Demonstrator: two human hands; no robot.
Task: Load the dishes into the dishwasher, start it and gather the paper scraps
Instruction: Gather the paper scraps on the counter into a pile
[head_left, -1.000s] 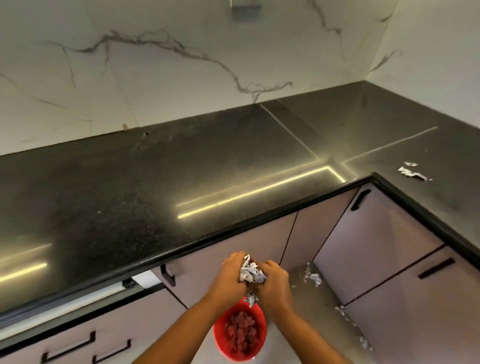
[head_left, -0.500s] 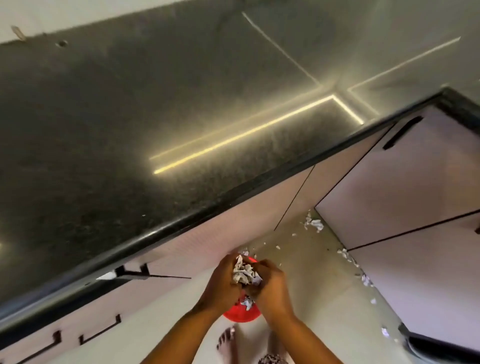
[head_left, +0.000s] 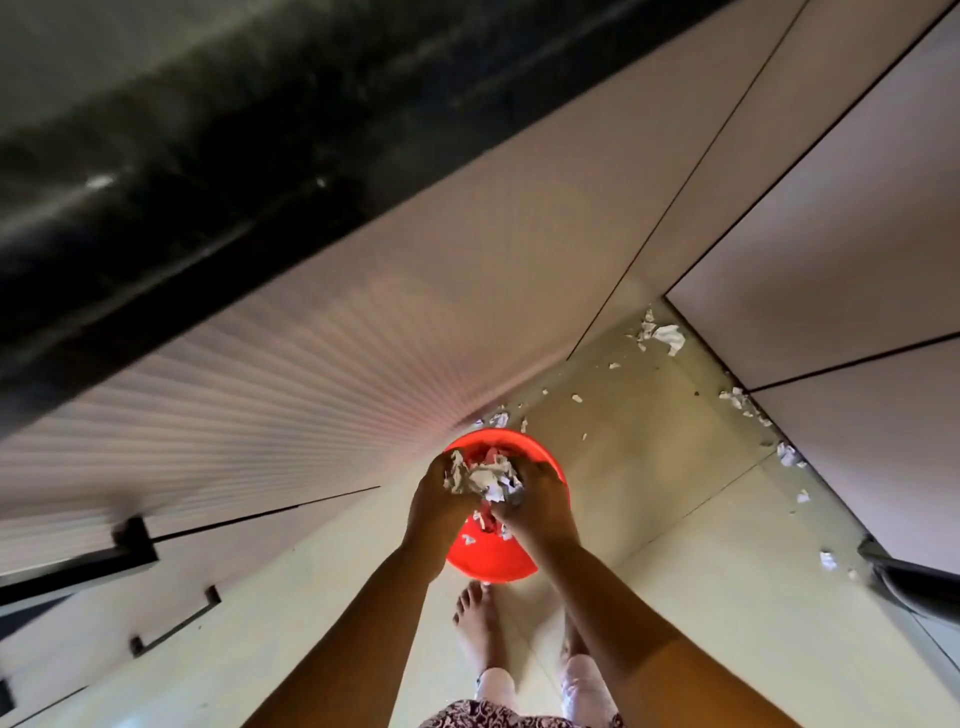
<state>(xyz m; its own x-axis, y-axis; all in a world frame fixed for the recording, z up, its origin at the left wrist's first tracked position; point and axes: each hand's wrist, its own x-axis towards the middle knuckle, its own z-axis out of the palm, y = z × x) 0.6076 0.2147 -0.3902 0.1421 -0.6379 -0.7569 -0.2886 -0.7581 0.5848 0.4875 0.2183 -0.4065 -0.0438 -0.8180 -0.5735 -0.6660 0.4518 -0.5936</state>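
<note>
Far left: dark tabletop (head_left: 156, 171) edge, blurred, pale cabinet fronts under it, black drawer handle (head_left: 174, 626) low down.

Centre: left hand (head_left: 436, 501) is curled round the left side of a crumpled paper wad (head_left: 480, 478), fingers bent. The wad hangs right over a red bin (head_left: 496, 564) standing on the floor (head_left: 675, 530). The bin has a few scraps inside. The right hand (head_left: 543, 506) is curled on the wad's other side, squeezing it toward the left hand, so both hands share one bundle. Bare feet (head_left: 475, 618) stand just behind the bin.

Right: loose scraps (head_left: 662, 335) lie in the floor corner, with more strung along the cabinet base. There is a dark object at the far right edge; can't tell what it is. No dishes or dishwasher are visibly identifiable.

Risks:
- The wad is loosely packed, with bits poking out between the fingers. If the hands part too high or off-centre, light pieces will likely drift past the rim onto the floor.
- The bin looks light, and a wrist or toe bump could tip it.
- The tiny flecks near the cabinet base are easy to miss.
</note>
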